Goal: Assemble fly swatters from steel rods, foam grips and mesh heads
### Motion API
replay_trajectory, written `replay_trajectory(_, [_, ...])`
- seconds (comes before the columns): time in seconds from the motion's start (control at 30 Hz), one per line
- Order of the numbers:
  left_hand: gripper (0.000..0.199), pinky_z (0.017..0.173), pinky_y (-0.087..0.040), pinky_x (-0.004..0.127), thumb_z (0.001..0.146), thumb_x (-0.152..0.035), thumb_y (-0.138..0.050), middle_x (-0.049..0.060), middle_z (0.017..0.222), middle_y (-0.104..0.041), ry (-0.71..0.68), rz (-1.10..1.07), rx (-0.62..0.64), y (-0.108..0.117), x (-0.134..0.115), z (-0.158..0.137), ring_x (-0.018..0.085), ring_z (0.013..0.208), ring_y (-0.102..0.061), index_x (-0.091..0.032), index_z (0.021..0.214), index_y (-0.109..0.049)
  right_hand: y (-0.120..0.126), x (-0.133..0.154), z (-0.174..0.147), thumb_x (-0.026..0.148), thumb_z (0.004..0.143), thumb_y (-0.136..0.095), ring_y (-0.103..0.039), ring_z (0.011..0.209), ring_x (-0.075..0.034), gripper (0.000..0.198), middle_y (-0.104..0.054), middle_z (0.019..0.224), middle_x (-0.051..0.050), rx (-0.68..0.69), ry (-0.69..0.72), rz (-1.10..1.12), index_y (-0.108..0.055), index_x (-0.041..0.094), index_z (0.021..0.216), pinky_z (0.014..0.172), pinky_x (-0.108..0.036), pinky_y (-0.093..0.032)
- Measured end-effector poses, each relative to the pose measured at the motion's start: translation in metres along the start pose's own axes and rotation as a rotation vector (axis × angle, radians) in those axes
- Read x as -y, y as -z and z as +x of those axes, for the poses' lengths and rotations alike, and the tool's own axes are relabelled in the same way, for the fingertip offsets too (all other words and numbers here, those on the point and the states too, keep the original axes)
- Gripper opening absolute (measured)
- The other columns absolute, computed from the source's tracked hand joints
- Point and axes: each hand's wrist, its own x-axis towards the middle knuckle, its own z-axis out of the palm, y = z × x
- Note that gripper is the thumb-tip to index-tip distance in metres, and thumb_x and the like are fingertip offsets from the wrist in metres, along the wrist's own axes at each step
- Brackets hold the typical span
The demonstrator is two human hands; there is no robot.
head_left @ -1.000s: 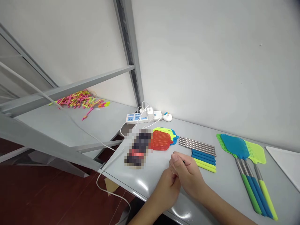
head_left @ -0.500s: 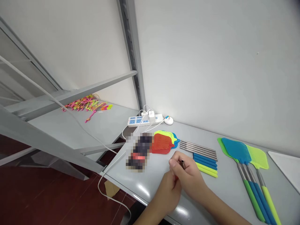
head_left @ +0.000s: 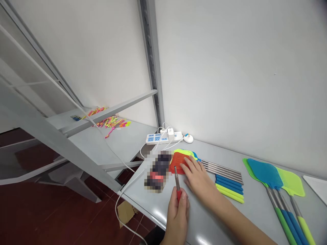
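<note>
My left hand (head_left: 178,207) grips a red-handled metal rod (head_left: 177,182) near the table's front edge, its steel end pointing up towards a red mesh swatter head (head_left: 177,163). My right hand (head_left: 198,178) lies flat, fingers spread, on that red head, which tops a small stack of yellow-green and blue heads (head_left: 190,153). To the right of the hand lie several bare steel rods (head_left: 224,167) and blue and yellow-green grips (head_left: 230,187).
Finished swatters (head_left: 276,175) lie at the right of the grey table (head_left: 252,217). A power strip (head_left: 163,137) with chargers and cables sits by the wall. A blurred dark object (head_left: 157,170) rests left of the heads. Colourful clips (head_left: 112,120) lie on a far shelf.
My hands, joined around the rod before, have separated. The right hand has reached forward onto the red head; the left now holds the rod alone. The view has tilted down and left.
</note>
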Motion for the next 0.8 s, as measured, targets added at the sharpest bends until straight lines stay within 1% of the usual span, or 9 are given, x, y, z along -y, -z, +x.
replay_trajectory(0.1, [0.055, 0.044, -0.029, 0.017, 0.077, -0.074, -0.058, -0.007, 0.062, -0.04, 0.057, -0.135, -0.036, 0.0, -0.004, 0.002, 0.008, 0.05, -0.039, -0.021, 0.092, -0.05, -0.012, 0.004, 0.011, 0.02, 0.093, -0.047, -0.033, 0.141, -0.037, 0.048, -0.041, 0.151, -0.02, 0.01, 0.077, -0.073, -0.051, 0.011, 0.14, 0.109, -0.06, -0.033])
replay_trajectory(0.2, [0.056, 0.043, -0.028, 0.016, 0.074, -0.074, -0.062, -0.007, 0.061, -0.038, 0.07, -0.177, -0.025, -0.002, -0.011, 0.003, 0.007, 0.048, -0.037, -0.021, 0.088, -0.05, -0.017, 0.007, 0.02, 0.019, 0.092, -0.048, -0.034, 0.141, -0.036, 0.047, -0.043, 0.149, -0.022, 0.016, 0.123, -0.111, -0.053, 0.007, 0.138, 0.11, -0.059, -0.031])
replay_trajectory(0.33, [0.054, 0.049, -0.034, 0.018, 0.075, -0.071, -0.065, -0.006, 0.064, -0.042, 0.044, -0.142, 0.022, -0.004, -0.016, 0.0, 0.009, 0.054, -0.042, -0.021, 0.091, -0.053, -0.022, 0.01, 0.025, 0.015, 0.09, -0.05, -0.041, 0.137, -0.038, 0.044, -0.049, 0.143, -0.025, 0.011, 0.124, -0.145, -0.058, 0.004, 0.131, 0.108, -0.061, -0.033])
replay_trajectory(0.43, [0.05, 0.059, -0.039, 0.02, 0.083, -0.068, -0.057, -0.003, 0.071, -0.046, -0.047, -0.027, 0.086, -0.003, -0.015, -0.003, 0.01, 0.062, -0.046, -0.02, 0.096, -0.053, -0.022, 0.012, 0.022, 0.017, 0.089, -0.052, -0.045, 0.134, -0.036, 0.043, -0.054, 0.14, -0.023, -0.006, 0.128, -0.147, -0.059, 0.007, 0.13, 0.107, -0.06, -0.034])
replay_trajectory(0.5, [0.047, 0.063, -0.039, 0.021, 0.09, -0.066, -0.049, -0.003, 0.075, -0.045, -0.118, 0.084, 0.152, -0.002, -0.013, -0.003, 0.011, 0.066, -0.045, -0.019, 0.096, -0.052, -0.016, 0.01, 0.017, 0.016, 0.089, -0.053, -0.046, 0.134, -0.034, 0.043, -0.055, 0.14, -0.019, -0.027, 0.135, -0.14, -0.06, 0.011, 0.131, 0.108, -0.059, -0.033])
replay_trajectory(0.57, [0.045, 0.062, -0.036, 0.023, 0.093, -0.063, -0.044, -0.003, 0.073, -0.042, -0.162, 0.175, 0.218, -0.001, -0.012, -0.002, 0.011, 0.065, -0.041, -0.019, 0.092, -0.05, -0.004, 0.005, 0.007, 0.013, 0.089, -0.05, -0.046, 0.134, -0.031, 0.043, -0.055, 0.141, -0.016, -0.062, 0.126, -0.129, -0.059, 0.014, 0.131, 0.11, -0.057, -0.031])
replay_trajectory(0.67, [0.042, 0.061, -0.032, 0.024, 0.094, -0.06, -0.045, -0.004, 0.07, -0.041, -0.202, 0.263, 0.278, 0.001, -0.013, -0.003, 0.012, 0.065, -0.038, -0.019, 0.084, -0.047, 0.021, -0.01, -0.016, 0.006, 0.092, -0.041, -0.046, 0.134, -0.029, 0.047, -0.055, 0.142, -0.013, -0.144, 0.053, -0.133, -0.056, 0.015, 0.135, 0.111, -0.057, -0.027])
replay_trajectory(0.73, [0.04, 0.061, -0.03, 0.025, 0.095, -0.057, -0.046, -0.004, 0.069, -0.042, -0.231, 0.312, 0.316, 0.002, -0.017, -0.006, 0.013, 0.065, -0.038, -0.02, 0.08, -0.046, 0.039, -0.02, -0.042, 0.006, 0.094, -0.036, -0.051, 0.129, -0.028, 0.047, -0.058, 0.138, -0.013, -0.254, -0.036, -0.101, -0.054, 0.015, 0.136, 0.11, -0.056, -0.029])
replay_trajectory(0.8, [0.037, 0.06, -0.029, 0.026, 0.096, -0.052, -0.045, -0.004, 0.067, -0.043, -0.263, 0.377, 0.359, 0.003, -0.021, -0.01, 0.013, 0.063, -0.038, -0.02, 0.077, -0.045, 0.052, -0.023, -0.075, 0.014, 0.096, -0.038, -0.061, 0.115, -0.026, 0.041, -0.067, 0.125, -0.011, -0.461, -0.182, 0.05, -0.058, 0.017, 0.131, 0.102, -0.048, -0.039])
